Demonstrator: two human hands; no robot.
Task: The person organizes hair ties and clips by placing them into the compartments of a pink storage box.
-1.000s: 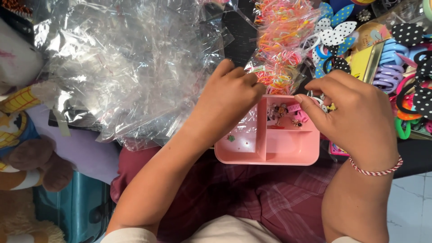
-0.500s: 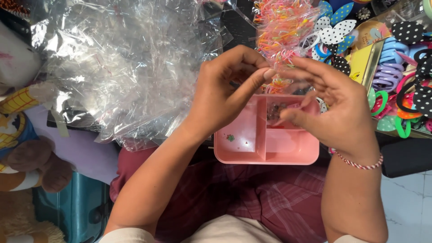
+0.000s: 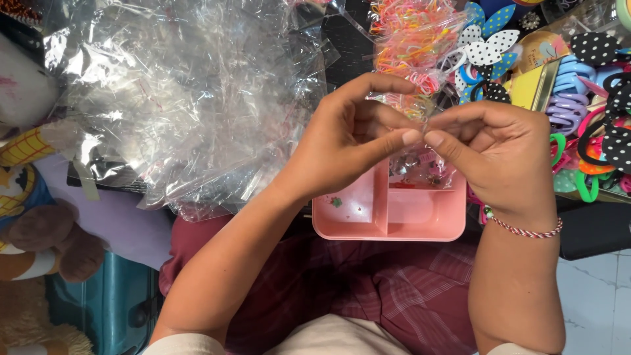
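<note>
Both hands have risen from the pink tray (image 3: pixel 420 227) since a second ago and meet above its right compartments. Crumpled clear bags (image 3: pixel 184 98) lie left. Left hand (image 3: pixel 342 141) and right hand (image 3: pixel 503 154) pinch fingertips together on a small clear packet (image 3: pixel 420 154).
</note>
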